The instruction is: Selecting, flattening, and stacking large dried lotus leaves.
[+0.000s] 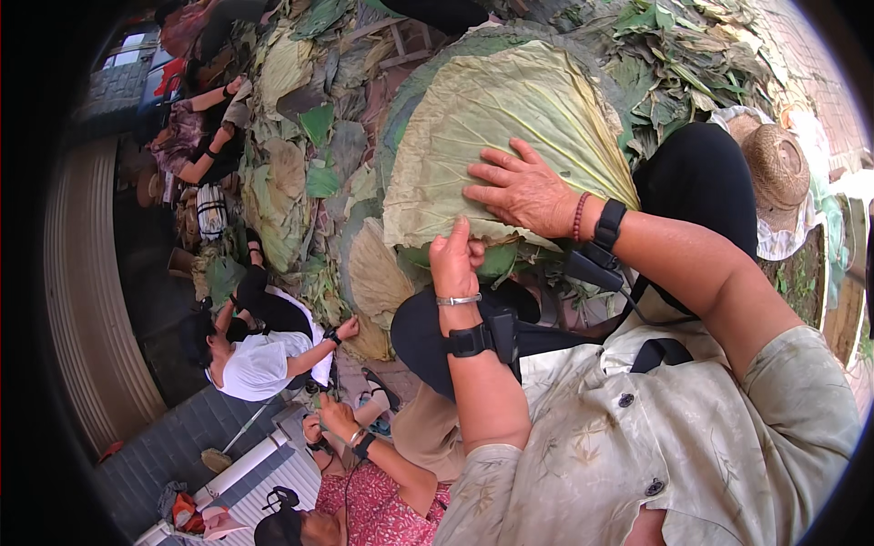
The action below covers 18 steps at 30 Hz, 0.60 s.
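A large, pale yellow-green dried leaf, apparently a lotus leaf with ribs fanning out, lies before me over darker green leaves. My right hand rests palm down on its surface, fingers spread. At the near edge of the leaf is my left hand, its thumb on top and its fingers curled below the rim. The edge seems pinched there, though the fingertips are partly hidden. Under the near rim, more green leaf shows between my knees.
Heaps of dried leaves and more leaves cover the ground ahead and to the left. A straw hat sits right of my knee. Several people are around, including one in a white shirt and one in a red patterned top.
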### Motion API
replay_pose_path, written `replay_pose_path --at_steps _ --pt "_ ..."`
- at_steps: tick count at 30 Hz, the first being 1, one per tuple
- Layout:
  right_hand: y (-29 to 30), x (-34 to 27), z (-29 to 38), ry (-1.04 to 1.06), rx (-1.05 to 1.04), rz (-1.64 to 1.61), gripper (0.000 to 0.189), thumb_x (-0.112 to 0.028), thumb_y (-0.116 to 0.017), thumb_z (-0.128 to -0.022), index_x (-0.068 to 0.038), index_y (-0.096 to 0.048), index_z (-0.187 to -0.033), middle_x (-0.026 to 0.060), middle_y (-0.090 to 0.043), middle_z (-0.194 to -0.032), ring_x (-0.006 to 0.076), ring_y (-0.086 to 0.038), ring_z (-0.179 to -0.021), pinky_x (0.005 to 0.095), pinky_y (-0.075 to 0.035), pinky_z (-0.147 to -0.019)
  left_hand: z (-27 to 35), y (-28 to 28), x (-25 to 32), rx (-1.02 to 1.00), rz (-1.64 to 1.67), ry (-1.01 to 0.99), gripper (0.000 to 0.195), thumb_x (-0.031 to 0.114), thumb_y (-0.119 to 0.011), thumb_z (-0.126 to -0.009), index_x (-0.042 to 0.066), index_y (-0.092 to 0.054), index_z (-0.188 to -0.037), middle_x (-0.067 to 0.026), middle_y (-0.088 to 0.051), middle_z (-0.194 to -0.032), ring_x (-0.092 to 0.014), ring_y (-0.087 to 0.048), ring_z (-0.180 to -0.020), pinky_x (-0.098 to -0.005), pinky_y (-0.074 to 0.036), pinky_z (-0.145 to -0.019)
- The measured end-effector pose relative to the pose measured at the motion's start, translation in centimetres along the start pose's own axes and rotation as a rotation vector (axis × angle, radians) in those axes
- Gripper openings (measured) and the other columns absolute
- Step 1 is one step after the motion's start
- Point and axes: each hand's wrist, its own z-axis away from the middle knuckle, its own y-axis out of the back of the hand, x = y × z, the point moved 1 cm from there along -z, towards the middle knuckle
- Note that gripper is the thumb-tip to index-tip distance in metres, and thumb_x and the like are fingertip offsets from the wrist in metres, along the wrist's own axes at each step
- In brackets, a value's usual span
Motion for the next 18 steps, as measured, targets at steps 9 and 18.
replay_pose_path --at_steps 9,18 --pt "-0.08 0.06 0.11 -0.006 0.003 -0.002 0.03 -0.023 -0.053 -0.081 -0.017 -0.055 -0.11 0.0057 -0.049 -0.12 0.0249 -0.039 -0.119 0.0508 -0.022 -0.101 0.14 0.38 0.31 -0.066 0.053 0.056 0.013 0.016 -0.059 -0.085 0.006 -0.056 -0.078 -0.0014 -0.055 -0.064 -0.007 -0.043 -0.045 -0.0188 -0.028 -0.039" --pt "0.01 0.13 0.2 -0.006 -0.03 -0.008 0.032 -0.023 -0.053 -0.082 -0.017 -0.054 -0.113 0.0055 -0.048 -0.121 0.0245 -0.038 -0.12 0.0499 -0.021 -0.102 0.24 0.28 0.33 -0.045 0.047 0.073 0.012 0.016 -0.058 -0.085 0.006 -0.056 -0.079 -0.0015 -0.054 -0.063 -0.009 -0.045 -0.045 -0.02 -0.03 -0.039"
